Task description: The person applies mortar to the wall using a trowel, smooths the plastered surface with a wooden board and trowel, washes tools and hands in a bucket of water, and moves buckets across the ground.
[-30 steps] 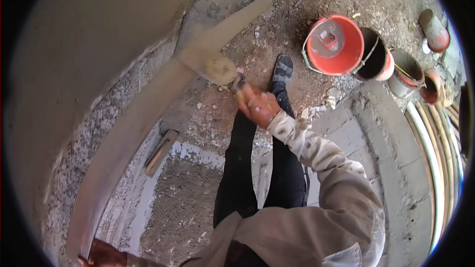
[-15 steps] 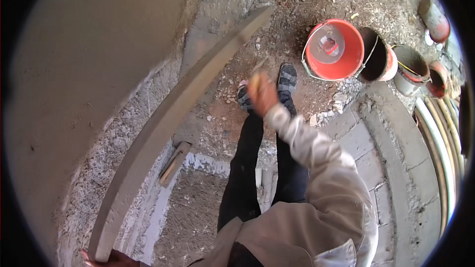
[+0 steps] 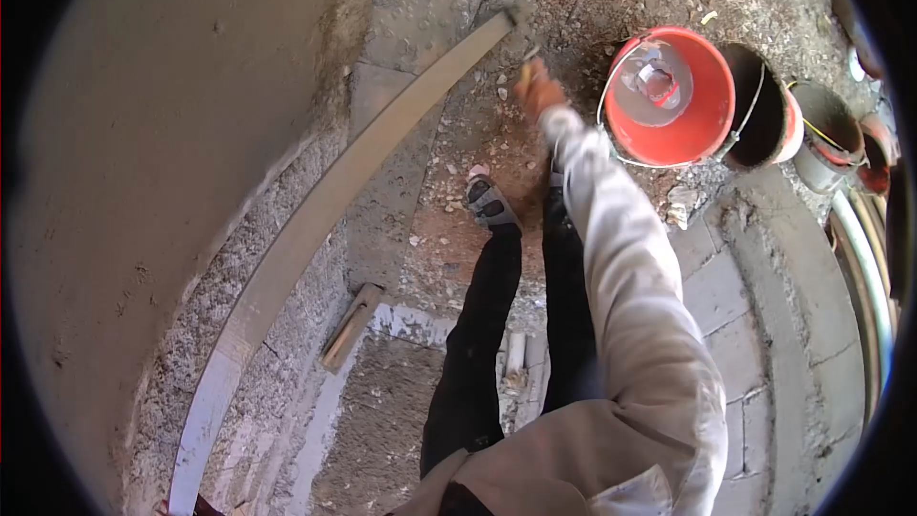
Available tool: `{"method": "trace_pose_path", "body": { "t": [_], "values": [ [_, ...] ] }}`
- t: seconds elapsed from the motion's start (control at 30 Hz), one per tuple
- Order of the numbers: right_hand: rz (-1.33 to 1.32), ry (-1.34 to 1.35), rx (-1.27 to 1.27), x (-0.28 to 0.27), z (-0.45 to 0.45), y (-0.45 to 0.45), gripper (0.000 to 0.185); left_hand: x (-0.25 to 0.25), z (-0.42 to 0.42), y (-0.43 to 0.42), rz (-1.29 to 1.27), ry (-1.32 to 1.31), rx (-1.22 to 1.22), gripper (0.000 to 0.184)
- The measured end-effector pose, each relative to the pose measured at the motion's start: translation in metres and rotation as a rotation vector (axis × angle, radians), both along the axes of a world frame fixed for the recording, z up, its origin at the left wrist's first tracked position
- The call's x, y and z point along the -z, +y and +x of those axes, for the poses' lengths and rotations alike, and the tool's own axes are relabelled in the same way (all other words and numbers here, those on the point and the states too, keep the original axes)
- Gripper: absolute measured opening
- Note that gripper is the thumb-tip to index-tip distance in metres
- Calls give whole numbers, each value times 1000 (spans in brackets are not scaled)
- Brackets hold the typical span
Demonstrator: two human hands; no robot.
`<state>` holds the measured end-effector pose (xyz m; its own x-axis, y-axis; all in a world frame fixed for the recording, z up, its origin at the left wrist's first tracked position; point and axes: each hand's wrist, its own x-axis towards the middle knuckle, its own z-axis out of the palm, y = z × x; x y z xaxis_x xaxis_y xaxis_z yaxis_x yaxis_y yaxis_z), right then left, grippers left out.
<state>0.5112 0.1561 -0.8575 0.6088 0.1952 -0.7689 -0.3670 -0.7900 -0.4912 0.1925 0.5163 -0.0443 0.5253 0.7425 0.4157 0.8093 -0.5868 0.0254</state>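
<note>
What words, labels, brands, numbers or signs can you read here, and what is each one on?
None: I can read no text on the long board, the red bucket or anything else. Any marks on the trowel would be too small and blurred.

right grip (image 3: 540,93): advanced toward board (image 3: 330,196) tip; right arm (image 3: 621,248): straighter

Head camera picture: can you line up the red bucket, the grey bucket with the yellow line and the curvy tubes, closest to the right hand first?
Starting from the right hand:
1. Red bucket: just to its right.
2. Grey bucket: farther right.
3. Curvy tubes: lower down, by the picture's right edge.
</note>
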Motion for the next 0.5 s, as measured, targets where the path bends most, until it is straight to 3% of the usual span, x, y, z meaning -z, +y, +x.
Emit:
{"method": "trace_pose_path", "body": {
  "t": [0.07, 0.1, 0.13, 0.17, 0.2, 0.23, 0.27, 0.3, 0.33, 0.4, 0.43, 0.47, 0.5],
  "values": [
    [52, -199, -43, 64, 32, -14, 38, 39, 60, -29, -240, -522, -96, 54],
    [110, -34, 71, 62, 33, -9, 35, 44, 80, -43, -361, -783, -148, 57],
    [154, 143, 175, 47, 28, -12, 32, 30, 73, -37, -512, -844, -133, 80],
    [204, 287, 283, 30, 40, -15, 29, 28, 57, -37, -334, -647, -182, 62],
    [135, 14, 344, 55, 7, -19, 34, 37, 60, -42, -153, -465, -226, 52],
    [104, 172, 467, -34, 11, -21, 39, 45, 85, -63, -184, -566, -290, 49],
    [49, -129, 387, -44, -13, -28, 43, 49, 109, -82, -218, -665, -355, 47],
    [1, -233, 331, -65, -33, -39, 48, 47, 109, -88, -340, -780, -232, 43],
    [-15, -139, 358, -118, -42, -51, 53, 47, 101, -95, -450, -892, -108, 39],
    [-66, 116, 306, -209, -54, -81, 55, 49, 113, -122, -436, -885, 65, 35],
    [-52, 220, 255, -247, -58, -102, 56, 52, 106, -130, -293, -659, 175, 36],
    [-38, 331, 193, -279, -65, -122, 56, 49, 112, -144, -326, -771, 190, 37],
    [-115, 220, -40, -290, -75, -154, 56, 45, 119, -158, -354, -885, 208, 41]
  ]
}}
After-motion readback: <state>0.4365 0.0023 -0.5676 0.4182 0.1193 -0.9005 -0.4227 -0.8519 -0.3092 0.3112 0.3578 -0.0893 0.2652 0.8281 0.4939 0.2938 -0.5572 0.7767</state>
